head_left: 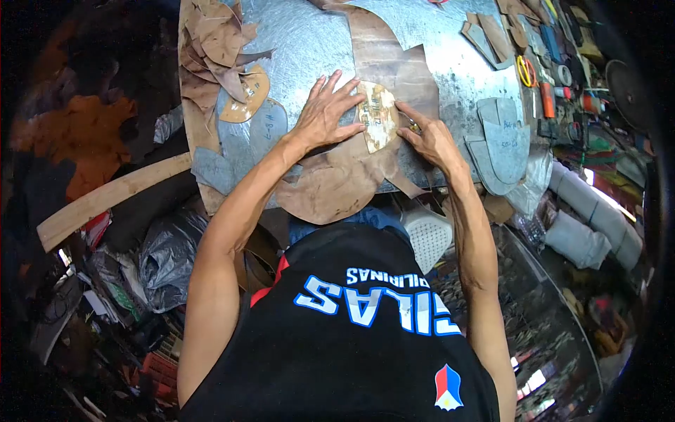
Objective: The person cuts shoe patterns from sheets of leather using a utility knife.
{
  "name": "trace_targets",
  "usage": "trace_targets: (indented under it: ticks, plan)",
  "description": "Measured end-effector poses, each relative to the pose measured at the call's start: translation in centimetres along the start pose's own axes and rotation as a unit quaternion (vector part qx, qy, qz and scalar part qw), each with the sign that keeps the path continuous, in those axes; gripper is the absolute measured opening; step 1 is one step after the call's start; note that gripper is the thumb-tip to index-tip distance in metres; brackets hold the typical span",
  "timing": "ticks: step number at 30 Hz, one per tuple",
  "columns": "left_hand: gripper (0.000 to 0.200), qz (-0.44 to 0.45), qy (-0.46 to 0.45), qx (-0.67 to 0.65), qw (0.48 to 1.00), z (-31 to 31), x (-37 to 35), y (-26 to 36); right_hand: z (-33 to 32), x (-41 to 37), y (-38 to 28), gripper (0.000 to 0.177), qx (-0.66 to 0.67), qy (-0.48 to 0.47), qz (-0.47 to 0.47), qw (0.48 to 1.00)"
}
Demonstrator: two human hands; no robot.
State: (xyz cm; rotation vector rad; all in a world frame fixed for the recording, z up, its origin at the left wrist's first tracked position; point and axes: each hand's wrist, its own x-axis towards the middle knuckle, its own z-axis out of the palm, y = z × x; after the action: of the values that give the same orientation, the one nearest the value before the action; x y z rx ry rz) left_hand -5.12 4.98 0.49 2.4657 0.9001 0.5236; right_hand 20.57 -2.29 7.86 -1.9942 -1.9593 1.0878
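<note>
A worn cream and brown template point(378, 119) with handwriting lies on a brown leather sheet point(394, 67). At its left edge my left hand point(325, 116) is spread flat, palm down, fingers apart, its fingertips and thumb touching the template. My right hand point(430, 141) is closed in a pinch at the template's right edge, around a small slim tool point(414, 127) that is mostly hidden by the fingers. Part of the leather point(330, 186) hangs over the table's near edge, in front of my body.
The metal-topped table point(302, 42) bears leather scraps point(218, 39) and templates point(269, 126) at left. Grey templates point(508, 151), yellow-handled scissors point(526, 71) and an orange tube point(547, 100) sit at right. A wooden strip point(116, 197) juts out left.
</note>
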Motion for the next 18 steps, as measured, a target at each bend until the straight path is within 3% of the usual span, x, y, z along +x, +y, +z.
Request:
trace_targets:
  ticks: [5,8,10,11,12,14,16,18]
  plan:
    - [0.052,0.0,-0.031,0.04,0.999,-1.1,1.1,1.6,-0.4,-0.9,-0.3,0.052,-0.014,0.052,-0.009,0.999]
    - [0.035,0.079,-0.035,0.065,0.994,-0.8,1.7,1.8,-1.7,-3.2,-3.0,0.044,-0.072,-0.024,0.064,0.995]
    - [0.03,0.163,-0.167,0.08,0.969,-0.7,3.4,1.9,0.4,-4.4,-1.3,0.036,-0.151,-0.021,0.001,0.988]
    - [0.031,0.16,-0.233,0.117,0.952,-2.1,5.1,2.5,0.8,-4.7,-2.0,0.036,-0.156,-0.045,0.003,0.987]
    - [0.031,0.163,-0.23,0.115,0.952,-3.4,6.9,3.1,1.6,-5.0,-3.2,0.035,-0.16,-0.07,0.003,0.985]
    - [0.048,0.02,-0.425,0.045,0.904,-4.4,10.2,4.0,2.8,-4.9,-5.7,0.038,-0.079,-0.001,-0.04,0.996]
    - [0.077,0.037,-0.475,-0.02,0.879,-2.6,13.4,2.9,4.4,-3.2,-7.1,0.033,-0.041,0.09,-0.06,0.993]
    - [0.088,-0.092,-0.54,-0.077,0.833,-2.9,14.8,3.6,5.5,-0.7,-7.5,0.033,-0.035,0.114,-0.041,0.992]
